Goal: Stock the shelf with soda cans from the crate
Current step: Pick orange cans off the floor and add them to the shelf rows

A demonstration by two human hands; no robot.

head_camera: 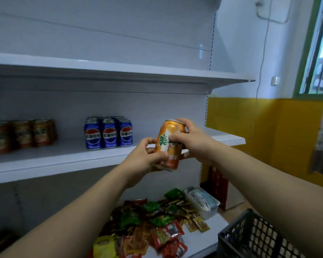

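An orange soda can (167, 145) with green lettering is held upright, slightly tilted, in front of the middle shelf (63, 161). My left hand (145, 155) grips its lower part and my right hand (193, 141) wraps its upper side. On the shelf stand several blue cola cans (108, 134) in rows, with brown-orange cans (22, 135) further left. The dark plastic crate (254, 237) shows at the bottom right; its contents are hidden.
The upper shelf (119, 71) juts out above. The bottom shelf holds a heap of snack packets (153, 220) and a white tray of packs (203, 201). A yellow wall and a window lie to the right. Bare shelf lies right of the blue cans.
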